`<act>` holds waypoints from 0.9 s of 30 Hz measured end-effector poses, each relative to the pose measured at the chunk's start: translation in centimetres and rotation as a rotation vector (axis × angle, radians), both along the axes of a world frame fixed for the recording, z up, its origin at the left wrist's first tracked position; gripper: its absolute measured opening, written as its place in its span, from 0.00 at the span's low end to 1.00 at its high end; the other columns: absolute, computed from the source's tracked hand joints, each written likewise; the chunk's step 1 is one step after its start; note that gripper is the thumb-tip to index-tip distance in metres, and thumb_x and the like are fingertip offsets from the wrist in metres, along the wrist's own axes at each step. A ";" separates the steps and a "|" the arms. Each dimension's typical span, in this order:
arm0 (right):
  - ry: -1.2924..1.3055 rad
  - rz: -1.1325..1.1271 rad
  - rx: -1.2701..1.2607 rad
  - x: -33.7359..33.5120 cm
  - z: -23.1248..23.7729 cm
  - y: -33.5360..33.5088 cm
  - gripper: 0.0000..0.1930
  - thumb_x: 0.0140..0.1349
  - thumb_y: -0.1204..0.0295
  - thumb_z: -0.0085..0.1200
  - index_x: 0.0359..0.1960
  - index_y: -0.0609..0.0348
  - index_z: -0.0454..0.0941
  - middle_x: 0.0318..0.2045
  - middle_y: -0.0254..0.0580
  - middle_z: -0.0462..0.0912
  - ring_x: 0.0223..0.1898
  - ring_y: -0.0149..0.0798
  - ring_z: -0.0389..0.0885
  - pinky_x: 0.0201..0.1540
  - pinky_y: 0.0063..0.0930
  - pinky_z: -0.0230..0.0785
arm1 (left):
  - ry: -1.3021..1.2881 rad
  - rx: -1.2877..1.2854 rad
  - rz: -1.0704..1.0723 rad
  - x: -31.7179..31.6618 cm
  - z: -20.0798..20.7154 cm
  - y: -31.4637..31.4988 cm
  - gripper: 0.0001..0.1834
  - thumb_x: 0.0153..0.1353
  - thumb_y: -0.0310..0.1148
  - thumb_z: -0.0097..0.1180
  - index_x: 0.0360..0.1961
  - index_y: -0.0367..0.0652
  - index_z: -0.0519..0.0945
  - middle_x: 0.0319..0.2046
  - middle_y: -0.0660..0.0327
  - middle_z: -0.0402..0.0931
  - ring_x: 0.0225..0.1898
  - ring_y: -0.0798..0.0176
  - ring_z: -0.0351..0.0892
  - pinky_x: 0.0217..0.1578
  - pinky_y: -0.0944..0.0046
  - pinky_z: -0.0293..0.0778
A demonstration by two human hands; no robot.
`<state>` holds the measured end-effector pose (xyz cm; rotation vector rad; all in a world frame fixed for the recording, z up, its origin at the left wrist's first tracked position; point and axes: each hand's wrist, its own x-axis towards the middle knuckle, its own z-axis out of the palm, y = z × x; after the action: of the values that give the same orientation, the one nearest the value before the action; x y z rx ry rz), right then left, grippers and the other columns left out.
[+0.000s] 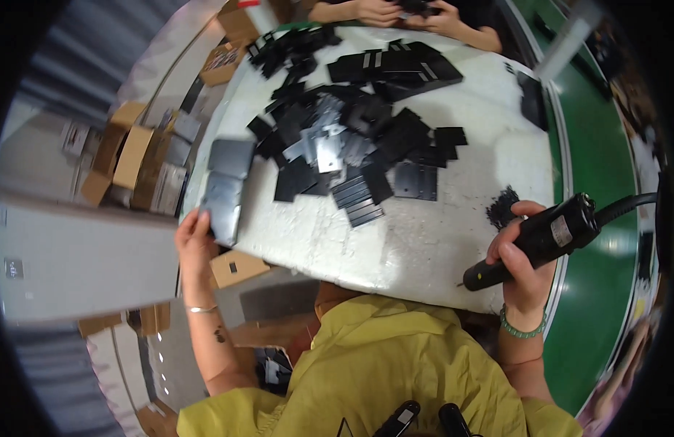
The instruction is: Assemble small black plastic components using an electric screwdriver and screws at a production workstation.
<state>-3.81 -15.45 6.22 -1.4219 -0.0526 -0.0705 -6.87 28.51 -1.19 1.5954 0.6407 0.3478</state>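
Near the table's left edge lie two dark grey flat cases, one behind the other. The nearer flat case [224,204] has a shiny top, and my left hand [194,240] pinches its left edge. Some of those fingers are hidden under the edge. The farther flat case [231,158] touches it. In my right hand [525,266] is a black electric screwdriver [552,244], fingers wrapped round its body. Its tip slants down and left, over the table's near right part. Beyond that hand sits a small heap of black screws [503,207].
Loose black plates [406,138] and clear or silvery pieces [328,149] pile up mid-table [293,233]. Black parts [293,54] and larger black panels [395,69] lie at the back. Across the table, another person's hands [406,14] hold a dark part. Cardboard boxes [133,160] stand left.
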 end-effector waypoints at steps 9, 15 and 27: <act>-0.095 -0.157 -0.178 -0.6 -2.1 -2.2 0.23 0.47 0.83 0.57 0.47 0.67 0.65 0.21 0.32 0.72 0.24 0.23 0.68 0.30 0.17 0.61 | -0.217 0.956 -0.464 16.2 6.5 -9.9 0.21 0.52 0.37 0.61 0.47 0.44 0.76 0.43 0.58 0.76 0.45 0.57 0.75 0.42 0.62 0.71; -0.191 -0.180 -0.132 -2.9 -2.9 -2.2 0.24 0.48 0.83 0.56 0.47 0.61 0.59 0.21 0.34 0.72 0.24 0.26 0.71 0.31 0.19 0.64 | -0.345 1.148 -0.954 31.0 2.7 -15.3 0.40 0.43 0.39 0.67 0.59 0.43 0.66 0.53 0.48 0.69 0.57 0.47 0.65 0.57 0.58 0.61; -0.153 -0.182 0.159 -2.3 -2.9 -3.1 0.24 0.48 0.82 0.54 0.47 0.62 0.60 0.24 0.42 0.76 0.28 0.34 0.75 0.35 0.26 0.70 | -0.481 1.120 -0.957 30.2 5.5 -15.8 0.37 0.36 0.35 0.66 0.54 0.41 0.72 0.44 0.49 0.73 0.46 0.52 0.73 0.49 0.61 0.68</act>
<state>-6.15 -18.59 3.30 -1.2575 -0.0428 -0.3277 23.34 12.68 4.27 2.5063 -0.8729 0.3485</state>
